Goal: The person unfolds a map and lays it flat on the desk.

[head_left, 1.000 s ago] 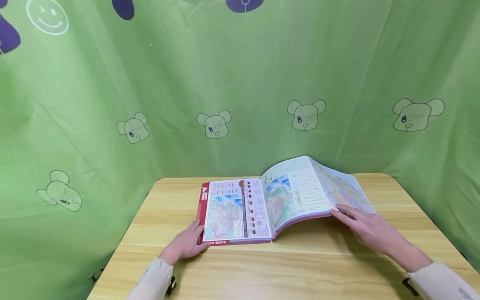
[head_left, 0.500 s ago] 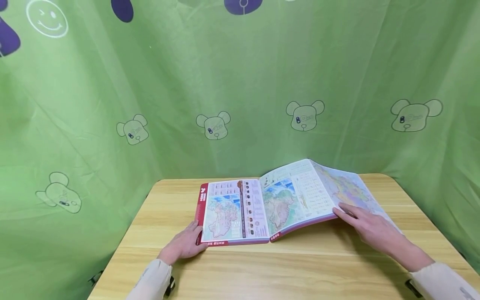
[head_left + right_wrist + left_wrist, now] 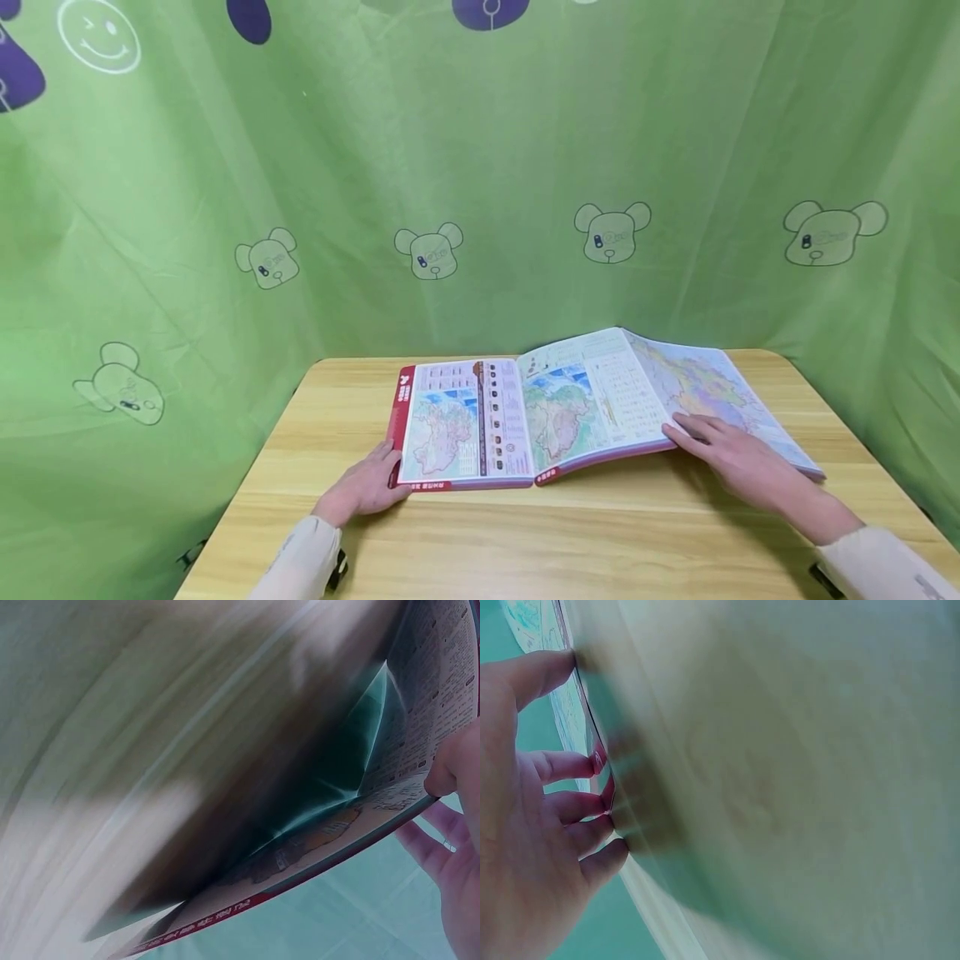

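A map book (image 3: 558,429) with a red border lies spread across the wooden table in the head view. Its left half is flat, while the right half arches up, with a fold-out map leaf (image 3: 697,383) sloping away to the right. My left hand (image 3: 365,485) rests at the near left corner, fingers along the red edge and thumb by the front edge. The fold between page and leaf is pinched by my right hand (image 3: 738,462). In the right wrist view, its thumb (image 3: 446,769) presses the inner printed side and the fingers lie on the opposite face.
Behind the wooden table (image 3: 480,550) hangs a green curtain (image 3: 510,167) printed with bear heads, close to the book's back edge. Light sleeves cover both forearms.
The raised right half has sunk lower, with my right hand still at the fold. The fold-out leaf has spread further right and down toward the table. My left hand stays at its corner.
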The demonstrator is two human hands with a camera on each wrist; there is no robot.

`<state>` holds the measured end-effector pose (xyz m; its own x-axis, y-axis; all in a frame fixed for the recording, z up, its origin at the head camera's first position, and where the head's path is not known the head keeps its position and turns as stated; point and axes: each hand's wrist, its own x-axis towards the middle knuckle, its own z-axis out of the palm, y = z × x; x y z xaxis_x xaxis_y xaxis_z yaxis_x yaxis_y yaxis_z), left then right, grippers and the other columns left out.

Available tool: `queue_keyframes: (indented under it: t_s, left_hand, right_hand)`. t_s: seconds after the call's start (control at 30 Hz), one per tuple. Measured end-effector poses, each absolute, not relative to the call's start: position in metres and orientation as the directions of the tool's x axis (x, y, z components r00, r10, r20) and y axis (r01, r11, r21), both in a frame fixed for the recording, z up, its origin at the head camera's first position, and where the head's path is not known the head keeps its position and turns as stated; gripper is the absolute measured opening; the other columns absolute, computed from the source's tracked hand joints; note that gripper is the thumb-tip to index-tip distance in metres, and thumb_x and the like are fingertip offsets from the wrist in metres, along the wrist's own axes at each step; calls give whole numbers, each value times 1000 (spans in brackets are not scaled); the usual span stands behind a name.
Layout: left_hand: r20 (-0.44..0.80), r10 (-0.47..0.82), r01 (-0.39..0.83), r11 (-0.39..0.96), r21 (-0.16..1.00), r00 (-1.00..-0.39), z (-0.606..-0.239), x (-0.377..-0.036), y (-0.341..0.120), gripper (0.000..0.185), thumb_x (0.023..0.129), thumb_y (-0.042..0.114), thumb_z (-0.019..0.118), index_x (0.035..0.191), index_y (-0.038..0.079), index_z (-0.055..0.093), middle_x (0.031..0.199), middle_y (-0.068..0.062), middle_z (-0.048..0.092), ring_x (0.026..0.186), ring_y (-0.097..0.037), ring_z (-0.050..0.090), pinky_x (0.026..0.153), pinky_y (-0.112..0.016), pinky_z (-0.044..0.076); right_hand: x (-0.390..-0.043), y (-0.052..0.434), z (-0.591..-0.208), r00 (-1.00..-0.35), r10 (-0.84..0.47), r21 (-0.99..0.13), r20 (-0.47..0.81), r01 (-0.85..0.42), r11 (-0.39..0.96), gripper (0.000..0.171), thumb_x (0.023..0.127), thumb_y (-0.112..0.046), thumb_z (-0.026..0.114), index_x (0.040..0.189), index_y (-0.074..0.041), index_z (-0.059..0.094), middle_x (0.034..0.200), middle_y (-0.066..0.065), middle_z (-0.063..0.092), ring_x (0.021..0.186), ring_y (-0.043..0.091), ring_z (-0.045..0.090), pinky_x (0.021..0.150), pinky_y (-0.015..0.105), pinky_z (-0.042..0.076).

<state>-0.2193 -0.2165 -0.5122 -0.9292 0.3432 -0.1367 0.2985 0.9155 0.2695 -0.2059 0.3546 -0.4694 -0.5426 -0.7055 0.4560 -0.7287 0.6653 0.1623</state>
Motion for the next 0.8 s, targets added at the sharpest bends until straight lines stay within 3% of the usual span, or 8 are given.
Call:
queue_keyframes:
  t_s: [0.07,0.17,0.27,0.37,0.43,0.63,0.73,0.8]
  left_hand:
    - [-134,341,296,916,272,-930,-511,-219,-217,63,87,45,59,134,4,47,148,-22,31,138,-36,26,107,-50,31]
    - [-136,331,286,919,272,-934,-511,-220,-218,64,86,44,59,134,4,46,149,-21,30,138,-35,25,108,-49,30]
    - [-140,327,278,918,284,-935,-510,-221,-218,64,85,42,61,135,4,45,149,-21,30,138,-35,25,108,-49,29]
    - [-144,323,273,917,290,-935,-510,-222,-218,65,86,41,61,136,3,44,150,-22,28,138,-35,24,109,-48,28]
    - [-142,324,274,918,288,-935,-509,-222,-218,66,86,40,61,136,2,43,149,-23,28,138,-36,24,109,-48,27]
    - [-142,312,265,924,274,-939,-509,-221,-219,67,87,39,59,138,0,40,150,-24,26,138,-37,24,109,-48,27]
    - [-141,306,262,928,265,-942,-510,-221,-220,68,87,39,58,140,1,39,150,-24,25,139,-36,23,109,-47,27]
    - [-143,304,260,930,261,-942,-510,-220,-221,69,88,39,58,141,0,38,151,-24,25,139,-36,23,109,-47,27]
  right_hand:
    - [-206,355,-471,-560,-703,162,439,-720,675,55,85,1,32,134,-11,54,132,18,51,114,37,50,108,32,29]
    - [-205,355,-473,-577,-700,164,421,-711,684,57,98,-14,10,133,-13,55,132,18,51,114,39,50,91,48,46]
    - [-205,355,-475,-582,-701,155,411,-714,683,69,99,-24,-3,133,-12,55,132,19,51,113,40,50,81,53,49]
    - [-204,355,-476,-593,-699,140,399,-714,686,62,98,-17,4,133,-12,55,132,19,50,113,42,50,80,52,50]
    - [-203,355,-477,-602,-698,130,388,-714,688,54,93,-5,21,134,-12,54,133,19,49,114,42,50,80,53,50]
    - [-201,355,-478,-609,-701,107,371,-722,684,72,68,11,55,135,-14,53,133,19,50,114,41,51,80,52,50]
    - [-201,353,-479,-598,-708,106,376,-731,674,67,70,8,56,134,-13,55,132,20,51,113,42,51,78,51,52]
    - [-201,353,-481,-594,-710,109,378,-733,672,49,87,0,45,133,-12,55,131,21,51,112,42,52,77,50,52]
